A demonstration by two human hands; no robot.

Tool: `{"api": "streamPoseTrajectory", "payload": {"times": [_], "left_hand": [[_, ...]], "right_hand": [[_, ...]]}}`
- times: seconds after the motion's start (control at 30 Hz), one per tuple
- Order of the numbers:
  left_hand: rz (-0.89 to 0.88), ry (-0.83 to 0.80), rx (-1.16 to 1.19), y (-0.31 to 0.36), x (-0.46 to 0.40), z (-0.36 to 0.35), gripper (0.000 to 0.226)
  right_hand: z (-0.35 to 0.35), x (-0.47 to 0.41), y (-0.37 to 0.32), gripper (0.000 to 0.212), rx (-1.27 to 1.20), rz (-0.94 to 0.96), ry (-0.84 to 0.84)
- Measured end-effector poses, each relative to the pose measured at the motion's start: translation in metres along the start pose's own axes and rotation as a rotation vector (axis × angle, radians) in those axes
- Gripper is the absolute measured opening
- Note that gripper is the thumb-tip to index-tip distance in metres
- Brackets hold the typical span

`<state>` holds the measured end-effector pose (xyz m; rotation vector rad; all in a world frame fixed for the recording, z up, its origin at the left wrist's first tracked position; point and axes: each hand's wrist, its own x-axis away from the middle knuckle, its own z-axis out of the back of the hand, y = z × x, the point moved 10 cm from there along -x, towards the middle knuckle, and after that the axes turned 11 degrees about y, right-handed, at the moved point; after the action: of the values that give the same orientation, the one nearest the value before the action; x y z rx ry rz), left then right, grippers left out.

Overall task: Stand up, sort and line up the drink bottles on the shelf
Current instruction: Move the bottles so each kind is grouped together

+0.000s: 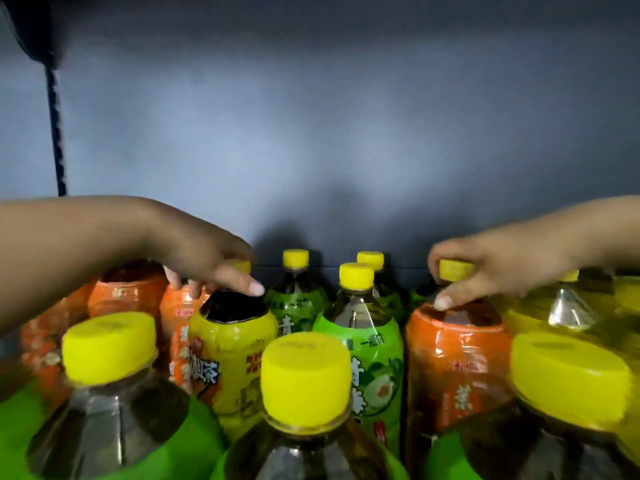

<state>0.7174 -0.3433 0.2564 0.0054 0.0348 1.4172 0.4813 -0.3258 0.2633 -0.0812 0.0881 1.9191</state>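
Left hand (211, 268) comes in from the left, fingers curled down over the top of the yellow-label bottle (232, 344); its cap (240, 266) is mostly hidden under the hand, only a yellow edge showing. Index fingertip points down beside the dark shoulder of that bottle. Grip looks like a pinch on the cap and neck.

Right hand (471, 271) comes in from the right, thumb and fingers curled round the yellow cap (455, 270) of the orange-label bottle (457, 362), one fingertip resting on its shoulder. That bottle stands upright.

Between the two hands: three green-label bottles, upright, yellow caps, one nearer (356, 327) and two behind it (296, 289) (372, 271), close to the back wall (311, 133) of the shelf.

Left of and below the left hand: orange-label bottles (138, 289) packed together, partly hidden by the forearm. Blurred; cannot tell whether all are upright.

Beyond the right hand, far right: a yellow-label bottle (568, 306) with clear shoulder, small yellow cap just visible beside the wrist.

Nearest the camera, below both hands: three big green-label bottles in a row, yellow caps at left (109, 346), middle (304, 375) and right (568, 379), all upright, touching or nearly touching their neighbours.

Dark cord (57, 133) hangs at upper left against the wall.
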Motion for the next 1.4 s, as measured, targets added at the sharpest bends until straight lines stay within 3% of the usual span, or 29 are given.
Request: {"api": "streamPoseTrajectory", "payload": {"times": [0.07,0.23,0.37,0.43,0.6,0.77,0.9,1.03,1.17,1.3,1.4], "left_hand": [[0.003,-0.003,-0.054,-0.003,-0.005,-0.005,0.034],[-0.051,0.084,-0.191,-0.004,-0.007,0.005,0.036],[-0.005,0.181,-0.180,-0.014,0.002,0.031,0.037],[0.000,0.351,-0.121,-0.011,0.012,0.068,0.039],[0.034,0.948,0.248,-0.011,0.062,0.174,0.042],[-0.025,1.432,0.654,-0.014,0.136,0.237,0.031],[-0.086,1.603,0.849,-0.015,0.177,0.249,0.028],[-0.159,1.672,0.881,0.002,0.203,0.260,0.036],[-0.243,1.751,0.887,0.020,0.228,0.265,0.027],[-0.313,1.866,0.964,0.025,0.254,0.254,0.043],[-0.347,1.833,1.119,0.026,0.262,0.241,0.032]], "right_hand": [[0.004,-0.003,-0.002,0.028,0.007,0.042,0.040],[0.010,0.001,-0.006,0.028,-0.060,0.046,0.057],[0.025,0.006,-0.004,0.060,-0.137,0.018,0.146],[0.051,0.010,0.004,0.069,-0.227,-0.027,0.286],[0.122,0.033,0.006,0.023,-0.647,-0.031,0.646],[0.196,0.077,0.018,0.026,-1.030,0.009,1.129],[0.231,0.131,0.016,0.022,-1.033,0.083,1.422],[0.247,0.168,0.011,0.018,-0.921,0.076,1.581],[0.254,0.213,0.008,0.013,-0.777,0.026,1.711],[0.250,0.265,-0.002,0.017,-0.574,0.016,1.874],[0.240,0.299,-0.013,0.017,-0.484,0.033,1.939]]}}
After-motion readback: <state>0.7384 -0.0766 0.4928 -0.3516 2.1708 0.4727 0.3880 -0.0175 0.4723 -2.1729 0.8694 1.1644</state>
